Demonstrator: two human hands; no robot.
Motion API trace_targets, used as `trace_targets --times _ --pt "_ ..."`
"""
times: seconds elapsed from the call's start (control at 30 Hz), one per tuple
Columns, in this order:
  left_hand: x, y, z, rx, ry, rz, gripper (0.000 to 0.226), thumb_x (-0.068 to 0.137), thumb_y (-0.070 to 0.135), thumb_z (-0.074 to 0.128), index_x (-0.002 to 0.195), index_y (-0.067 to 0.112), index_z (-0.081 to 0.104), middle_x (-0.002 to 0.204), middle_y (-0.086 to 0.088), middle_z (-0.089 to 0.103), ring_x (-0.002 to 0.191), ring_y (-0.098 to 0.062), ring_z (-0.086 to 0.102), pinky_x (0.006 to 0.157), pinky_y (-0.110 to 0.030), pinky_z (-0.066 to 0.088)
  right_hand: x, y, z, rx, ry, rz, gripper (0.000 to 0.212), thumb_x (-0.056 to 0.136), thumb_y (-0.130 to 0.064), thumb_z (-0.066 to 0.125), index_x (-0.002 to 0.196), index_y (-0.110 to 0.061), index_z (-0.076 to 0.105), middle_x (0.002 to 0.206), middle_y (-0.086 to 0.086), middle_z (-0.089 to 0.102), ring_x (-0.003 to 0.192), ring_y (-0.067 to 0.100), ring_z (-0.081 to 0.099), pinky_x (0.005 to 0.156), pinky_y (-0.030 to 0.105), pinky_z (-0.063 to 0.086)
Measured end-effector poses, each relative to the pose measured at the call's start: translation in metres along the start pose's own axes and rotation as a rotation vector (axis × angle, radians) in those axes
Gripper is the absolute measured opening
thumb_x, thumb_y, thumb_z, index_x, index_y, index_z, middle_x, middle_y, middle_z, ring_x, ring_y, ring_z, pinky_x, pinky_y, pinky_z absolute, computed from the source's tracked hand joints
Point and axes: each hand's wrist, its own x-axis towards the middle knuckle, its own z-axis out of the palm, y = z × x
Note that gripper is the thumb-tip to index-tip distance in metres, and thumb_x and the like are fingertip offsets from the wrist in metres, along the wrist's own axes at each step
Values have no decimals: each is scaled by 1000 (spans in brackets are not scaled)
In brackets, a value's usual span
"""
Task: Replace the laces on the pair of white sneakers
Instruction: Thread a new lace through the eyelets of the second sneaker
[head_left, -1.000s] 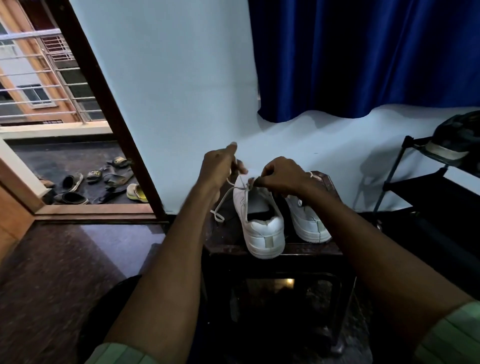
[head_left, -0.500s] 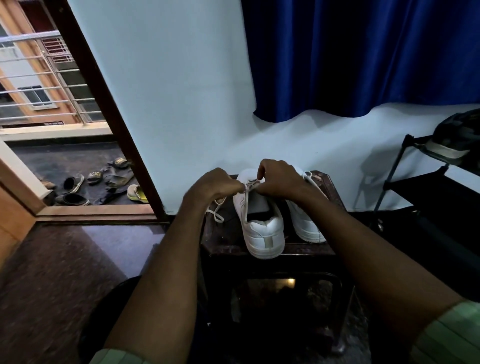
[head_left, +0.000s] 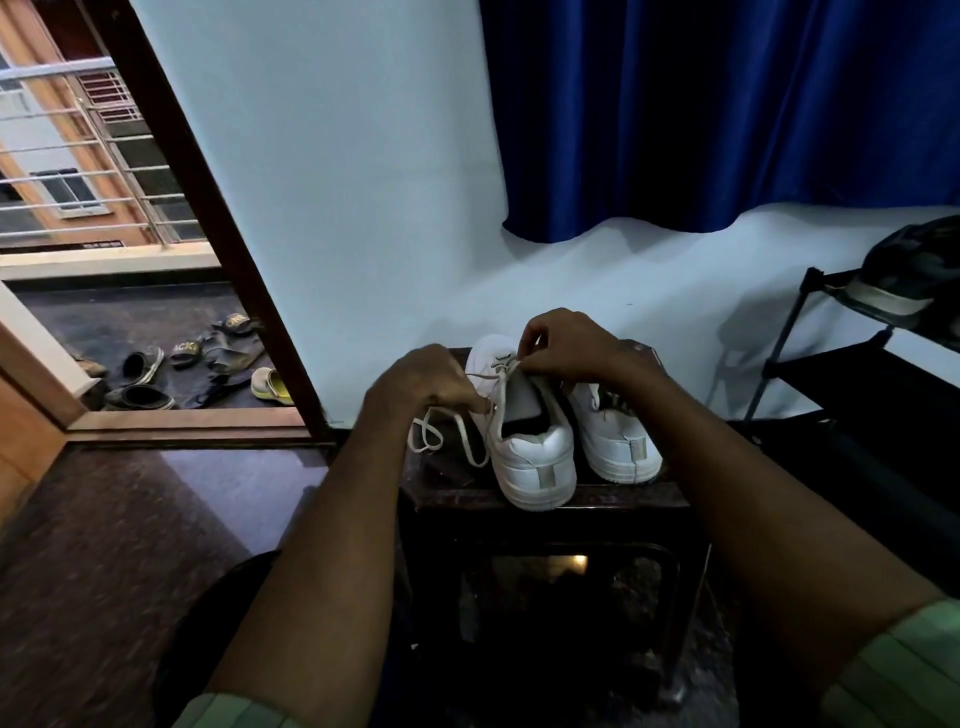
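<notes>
blue curtain (head_left: 727, 114), sandals (head_left: 197, 364), black rack (head_left: 831, 364)

2 white sneakers (head_left: 535, 457) (head_left: 615, 441) side by side, heels toward camera; left one's lace (head_left: 447, 431) trailing loose.

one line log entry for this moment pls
left hand pinches lace | right hand pinches lace at left sneaker | right sneaker untouched

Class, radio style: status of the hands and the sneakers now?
Left hand pinching lace. Right hand pinching lace at left sneaker eyelets. Right sneaker untouched. Nothing in the way.
</notes>
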Motion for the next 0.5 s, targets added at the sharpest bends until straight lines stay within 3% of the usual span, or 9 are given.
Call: trace_targets --times 0.07,0.17,0.27,0.33,0.43,0.5 --pt "0 -2 0 -10 100 79 54 52 47 95 96 25 74 95 4 73 88 -18 69 80 -33 57 -1 1 -5 93 0 13 7 87 -19 71 89 -13 74 79 7 75 68 26 75 54 31 60" --pt "-1 1 2 27 114 274 55 69 32 94 118 26 71 105 1 62 97 -21 63 80 -29 48 0 1 -5 154 84 1 14 93 -24 71 84 -12 74 72 3 74 65 21 74 56 30 58" --pt "-4 4 4 129 58 294 31 83 24 82 114 18 77 108 -5 66 93 -19 58 79 -25 42 3 2 2 154 139 -38 9 90 -18 70 84 -14 77 72 -7 72 65 7 66 64 29 53" --pt "-9 4 2 101 34 264 10 92 22 73 99 18 77 97 -1 69 87 -18 60 72 -24 43 5 2 6 152 128 -87 9 89 -12 71 89 -17 78 82 -9 74 74 2 66 74 28 52" --pt "-16 10 -8 -249 91 274 21 101 19 60 86 13 74 80 3 67 71 -8 59 68 -25 43 6 0 12 314 35 -126 27 88 2 69 109 -15 73 100 3 78 95 13 73 89 35 59" --pt "-20 18 -14 -593 184 330 28 104 17 55 83 8 70 72 0 64 60 -6 56 66 -26 46 4 -6 14 492 -55 -103 38 89 6 66 124 -8 66 103 12 78 97 19 74 90 37 58"
